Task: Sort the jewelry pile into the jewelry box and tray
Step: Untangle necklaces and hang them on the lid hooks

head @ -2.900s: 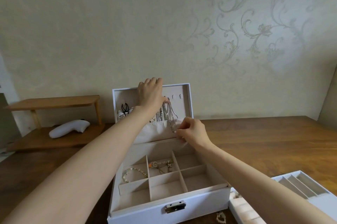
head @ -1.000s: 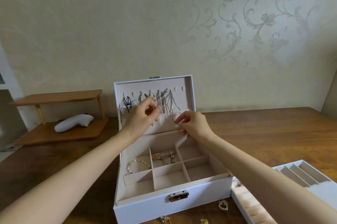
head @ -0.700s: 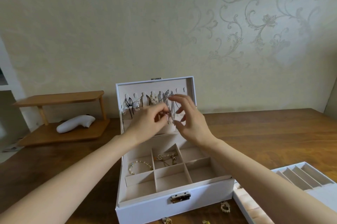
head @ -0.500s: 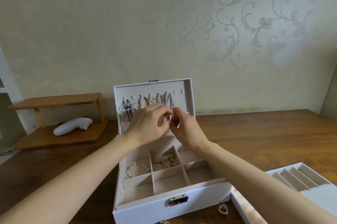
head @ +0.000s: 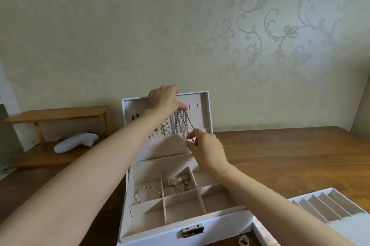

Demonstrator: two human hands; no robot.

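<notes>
Head view: left hand [head: 164, 99], necklace [head: 188, 125] before lid hooks [head: 197, 106]; white device [head: 76, 142] aside

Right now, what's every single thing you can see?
jewelry box: one, white, open, centre
silver necklaces: several, silver, hanging in lid
black piece: one, black, hanging left in lid
pearl bracelet: one, cream, back-left compartment
gold pieces: few, gold, back-middle compartment
tray: one, white, right
gold trinket: one, gold, table, before box
shelf: one, wooden, left
gadget: one, white, on shelf
table: one, brown, beneath all
left hand: holds necklace tops
right hand: pinches chain's end
</notes>
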